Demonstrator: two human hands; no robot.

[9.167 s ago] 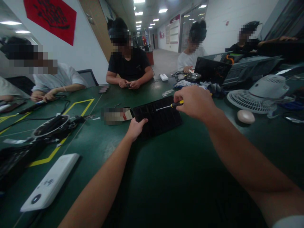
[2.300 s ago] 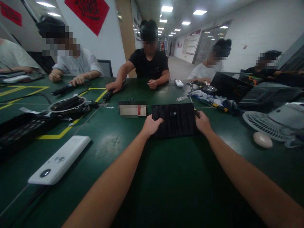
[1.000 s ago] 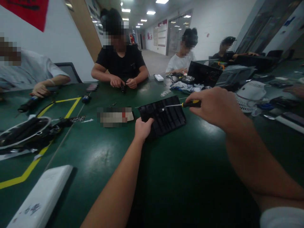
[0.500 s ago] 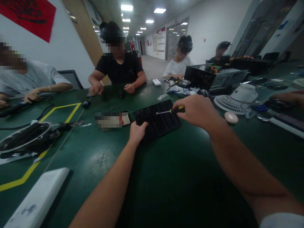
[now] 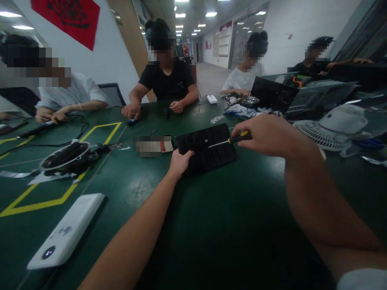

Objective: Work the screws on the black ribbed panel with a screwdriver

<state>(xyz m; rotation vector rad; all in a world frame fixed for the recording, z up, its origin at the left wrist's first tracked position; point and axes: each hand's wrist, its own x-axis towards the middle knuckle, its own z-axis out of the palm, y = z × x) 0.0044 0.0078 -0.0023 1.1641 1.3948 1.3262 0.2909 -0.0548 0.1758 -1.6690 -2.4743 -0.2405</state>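
My left hand (image 5: 180, 162) grips the left end of a flat black ribbed panel (image 5: 216, 155), thumb on top. The panel lies tilted over the green table, with a small round silvery spot near its middle, perhaps a screw head. In my right hand (image 5: 260, 135) is a screwdriver (image 5: 240, 138) with a black and yellow handle. Its thin metal shaft points left over the panel, the tip close to the silvery spot; whether it touches the panel I cannot tell. Left of the panel sits an open cardboard box (image 5: 154, 146), partly blurred out.
A white power bank (image 5: 66, 231) lies at the near left on the green table (image 5: 193, 225). Behind it are a bundle of black parts and cables (image 5: 68, 157). A white fan (image 5: 335, 127) is at the right, crumpled cloth (image 5: 244, 111) further back. Several people sit around.
At 2.3 s ago both hands held the panel's ends; since then my right hand holds the screwdriver over it. In the last half second its tip shifted slightly down relative to the silvery spot.
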